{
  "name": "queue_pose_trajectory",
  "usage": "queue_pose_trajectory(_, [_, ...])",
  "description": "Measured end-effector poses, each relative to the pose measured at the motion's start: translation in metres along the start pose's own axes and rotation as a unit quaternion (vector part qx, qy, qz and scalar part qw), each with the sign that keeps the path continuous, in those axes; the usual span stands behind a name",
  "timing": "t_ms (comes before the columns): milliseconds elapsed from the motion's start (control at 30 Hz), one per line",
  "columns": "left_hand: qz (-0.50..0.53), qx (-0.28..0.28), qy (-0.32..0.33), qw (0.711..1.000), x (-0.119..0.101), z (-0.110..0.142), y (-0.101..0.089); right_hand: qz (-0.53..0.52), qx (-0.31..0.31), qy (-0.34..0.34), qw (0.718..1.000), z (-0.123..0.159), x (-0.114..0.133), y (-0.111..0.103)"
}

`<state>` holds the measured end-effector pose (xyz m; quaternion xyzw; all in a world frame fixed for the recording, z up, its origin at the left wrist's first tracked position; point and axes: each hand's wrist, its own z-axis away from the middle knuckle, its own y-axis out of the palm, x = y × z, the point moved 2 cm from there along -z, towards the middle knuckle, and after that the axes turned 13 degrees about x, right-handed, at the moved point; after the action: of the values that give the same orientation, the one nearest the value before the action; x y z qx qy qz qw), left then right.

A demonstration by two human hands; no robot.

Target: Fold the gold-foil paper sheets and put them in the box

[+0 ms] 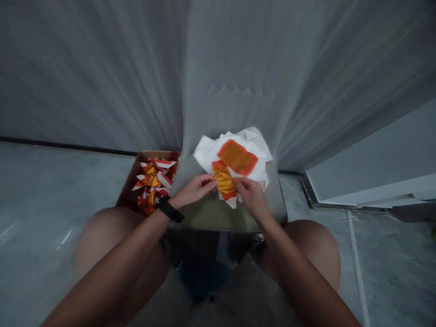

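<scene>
Between my two hands is a creased sheet of paper [224, 178] with a gold middle, orange bands and a white lower corner. My left hand [199, 187] pinches its left edge between thumb and fingers. On the opposite edge my right hand [250, 193] grips it the same way, knuckles up. Just beyond lies a flat gold sheet with an orange border [237, 157], on top of a loose pile of white paper sheets [207, 149]. The pile rests on the seat of a grey chair [204, 217]. The fingertips partly cover the creased sheet's edges.
Left of the chair, an open cardboard box [129, 181] holds several folded orange, gold and white papers [153, 179]. The chair's tall backrest [248, 59] rises behind the pile, against a grey curtain [91, 77]. A pale ledge [371, 154] stands at right. My knees flank the seat.
</scene>
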<state>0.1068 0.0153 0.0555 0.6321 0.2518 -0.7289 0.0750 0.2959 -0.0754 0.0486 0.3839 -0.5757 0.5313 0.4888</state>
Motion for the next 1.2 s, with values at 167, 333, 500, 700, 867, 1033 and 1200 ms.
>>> queue_pose_trajectory(167, [-0.031, 0.052, 0.004, 0.998, 0.003, 0.009, 0.003, 0.038, 0.004, -0.016, 0.999, 0.007, 0.003, 0.009])
queue_pose_trajectory(333, [-0.035, 0.046, 0.01, 0.998, 0.0, 0.011, 0.006, 0.124, 0.002, -0.035, 0.992, 0.014, 0.015, 0.016])
queue_pose_trajectory(500, [-0.039, -0.046, 0.011, 0.998, -0.006, 0.01, 0.006, 0.144, -0.002, -0.044, 0.989, 0.018, 0.022, 0.017])
queue_pose_trajectory(700, [0.038, -0.071, -0.003, 0.997, -0.003, 0.005, 0.006, 0.037, 0.009, -0.015, 0.999, 0.011, 0.02, 0.014])
queue_pose_trajectory(867, [0.103, -0.091, 0.005, 0.99, -0.004, -0.001, 0.009, -0.041, 0.016, 0.006, 0.999, 0.007, 0.018, 0.013])
queue_pose_trajectory(1033, [0.066, -0.079, 0.018, 0.995, -0.01, 0.0, 0.013, -0.004, -0.008, -0.017, 1.0, 0.01, 0.019, 0.009])
queue_pose_trajectory(1200, [0.049, -0.072, 0.002, 0.996, -0.012, 0.006, 0.014, 0.043, -0.008, -0.037, 0.998, 0.015, 0.025, 0.008])
